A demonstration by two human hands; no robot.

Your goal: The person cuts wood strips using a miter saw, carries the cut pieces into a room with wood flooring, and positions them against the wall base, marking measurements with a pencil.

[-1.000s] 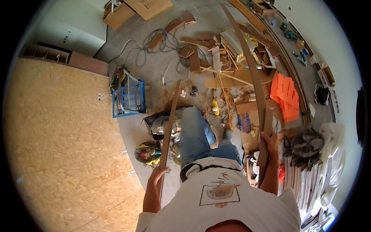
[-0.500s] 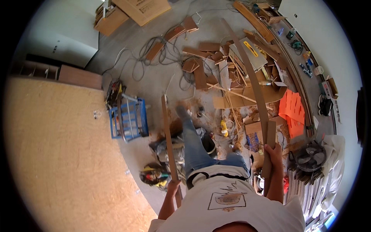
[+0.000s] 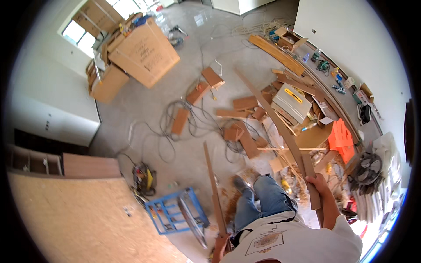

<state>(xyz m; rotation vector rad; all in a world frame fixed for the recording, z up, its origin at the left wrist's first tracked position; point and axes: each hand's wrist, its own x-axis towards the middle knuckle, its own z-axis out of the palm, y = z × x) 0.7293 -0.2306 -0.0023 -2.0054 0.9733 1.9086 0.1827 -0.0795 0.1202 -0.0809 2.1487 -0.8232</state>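
My right hand [image 3: 320, 183] is closed round a long brown wooden strip [image 3: 277, 122] that slants up and away to the far left. A shorter brown board [image 3: 308, 164] lies along that strip at the grip. My left hand [image 3: 222, 241] grips a second brown wooden strip [image 3: 212, 186], low beside my left hip, pointing away from me. Both strips are held clear of one another, on either side of my body. The fingers of my left hand are partly hidden behind its strip.
A blue metal frame [image 3: 177, 210] stands at left by a large wooden panel [image 3: 66, 219]. Brown board offcuts [image 3: 247, 142] and cables [image 3: 164, 118] litter the floor ahead. On the right are an orange sheet [image 3: 341, 140] and a fan [image 3: 367, 168]; cardboard boxes [image 3: 144, 52] sit far left.
My view has swung up and forward, showing more of the far room. My legs have changed position as in a step. Both hands still hold their strips.
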